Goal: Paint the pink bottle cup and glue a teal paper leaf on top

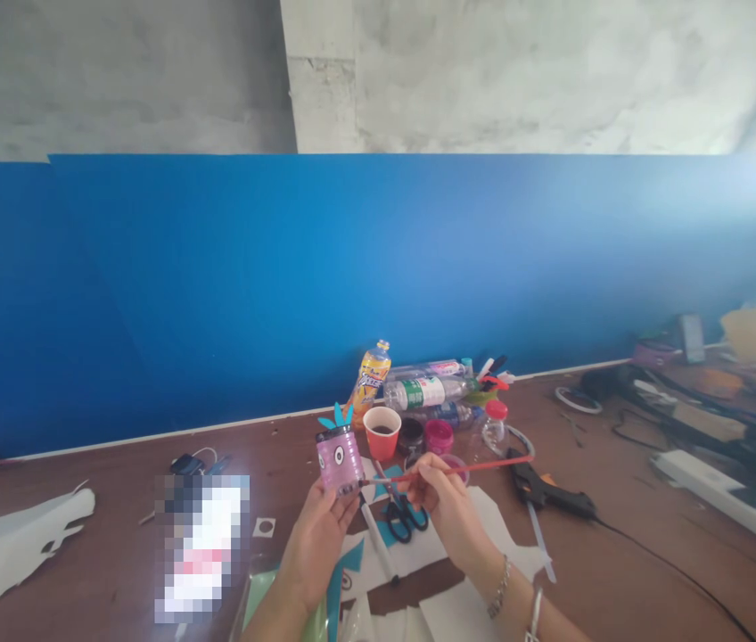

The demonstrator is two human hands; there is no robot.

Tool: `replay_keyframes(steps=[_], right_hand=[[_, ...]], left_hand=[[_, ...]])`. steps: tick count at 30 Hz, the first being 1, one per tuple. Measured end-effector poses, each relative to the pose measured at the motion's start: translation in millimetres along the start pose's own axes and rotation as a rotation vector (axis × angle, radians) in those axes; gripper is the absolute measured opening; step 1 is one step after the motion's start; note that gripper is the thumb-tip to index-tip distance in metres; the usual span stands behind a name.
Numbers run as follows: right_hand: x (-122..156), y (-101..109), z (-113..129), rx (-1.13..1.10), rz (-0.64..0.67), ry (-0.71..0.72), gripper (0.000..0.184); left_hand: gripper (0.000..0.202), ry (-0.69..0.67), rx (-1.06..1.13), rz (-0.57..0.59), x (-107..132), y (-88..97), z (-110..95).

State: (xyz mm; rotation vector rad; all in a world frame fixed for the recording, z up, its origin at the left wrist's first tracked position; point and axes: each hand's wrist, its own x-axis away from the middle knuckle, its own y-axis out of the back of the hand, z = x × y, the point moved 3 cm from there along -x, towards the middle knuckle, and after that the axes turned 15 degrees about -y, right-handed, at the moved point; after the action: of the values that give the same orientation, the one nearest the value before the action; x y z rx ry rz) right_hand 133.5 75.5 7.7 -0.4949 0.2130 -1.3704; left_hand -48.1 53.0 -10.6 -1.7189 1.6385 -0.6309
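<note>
My left hand (317,533) grips a purple painted bottle piece (344,462) from below. The piece has a dark rim, paper eyes and blue paper leaves (338,415) standing up at its top. Between the fingers of my right hand (443,505) is a red-handled paintbrush (485,465), its tip at the lower edge of the purple piece. Just beyond my hands stand a red paper cup (382,439) with dark liquid, a jar of black paint (410,435) and a jar of magenta paint (439,435). Black-handled scissors (407,522) lie between my hands.
A hot glue gun (548,490) with its cord lies to the right, near a white power strip (719,495). Plastic bottles (424,392) are stacked by the blue partition (284,267). A white marker (379,544) and paper scraps (485,526) lie in front.
</note>
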Motion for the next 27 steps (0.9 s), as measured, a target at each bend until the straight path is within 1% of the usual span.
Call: replay_keyframes(steps=[6, 9, 14, 19, 27], right_hand=[[-1.2, -0.5, -1.6, -0.006, 0.04, -0.01, 0.022], [0.9, -4.1, -2.9, 0.018, 0.061, -0.02, 0.021], [5.3, -9.4, -3.8, 0.072, 0.053, 0.009, 0.024], [5.4, -9.8, -6.9, 0.122, 0.068, 0.034, 0.027], [7.1, -9.7, -6.9, 0.168, 0.028, 0.067, 0.029]], left_hand=[[0.018, -0.009, 0.023, -0.021, -0.1, 4.1, 2.3], [0.021, -0.023, 0.025, -0.023, -0.8, 5.3, 3.1], [0.027, -0.04, 0.005, -0.064, -3.2, 10.4, 6.6], [0.029, -0.066, -0.004, -0.078, -5.4, 16.6, 11.7], [0.032, -0.06, -0.024, -0.075, -4.5, 13.4, 9.7]])
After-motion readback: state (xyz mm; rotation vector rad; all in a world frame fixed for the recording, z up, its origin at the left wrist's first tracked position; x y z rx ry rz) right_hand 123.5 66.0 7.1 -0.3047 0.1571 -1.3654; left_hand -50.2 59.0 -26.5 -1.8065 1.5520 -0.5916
